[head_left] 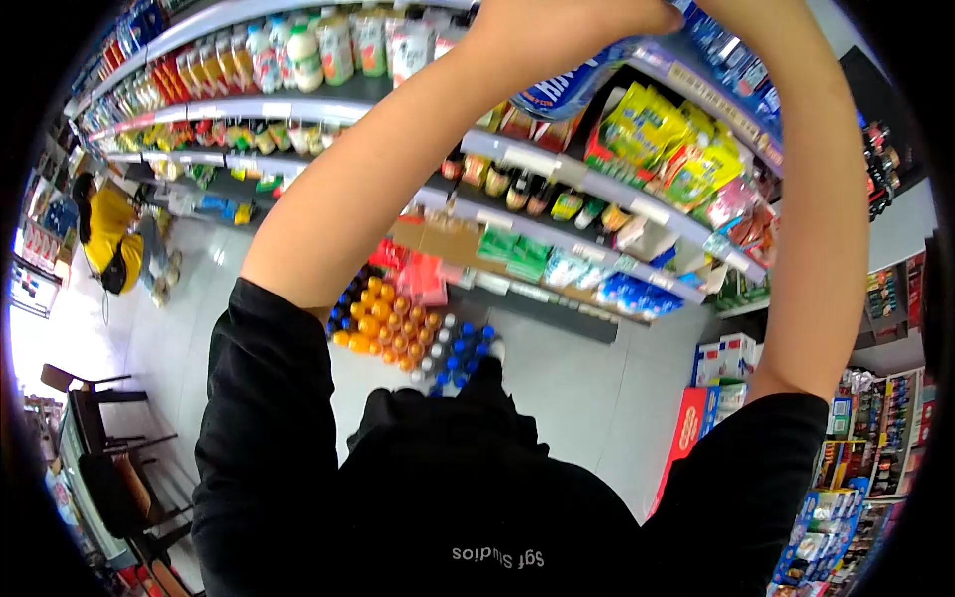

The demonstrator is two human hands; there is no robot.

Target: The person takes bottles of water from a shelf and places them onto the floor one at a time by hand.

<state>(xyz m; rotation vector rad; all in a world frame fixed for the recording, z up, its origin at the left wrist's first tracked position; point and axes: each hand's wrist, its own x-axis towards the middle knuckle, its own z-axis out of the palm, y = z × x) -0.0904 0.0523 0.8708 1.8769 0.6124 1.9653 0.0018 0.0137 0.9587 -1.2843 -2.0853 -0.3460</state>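
My left hand (592, 22) reaches up to the top edge of the view, where the frame cuts off most of its fingers. Under it a blue bottle (569, 95) with white lettering hangs tilted in front of the shelf, its upper part hidden behind the hand; the hand appears closed around it. Of my right hand only the wrist (741, 12) shows at the top edge, close to the left hand. Its fingers lie outside the view, so what they hold is hidden.
Curved store shelves (557, 164) carry yellow bags (647, 124), jars and bottles. On the floor near my feet stand several orange-capped bottles (383, 323) and blue-capped bottles (463, 348). A person in yellow (107, 234) is at the left, above dark chairs (109, 448). Boxes (726, 363) stand right.
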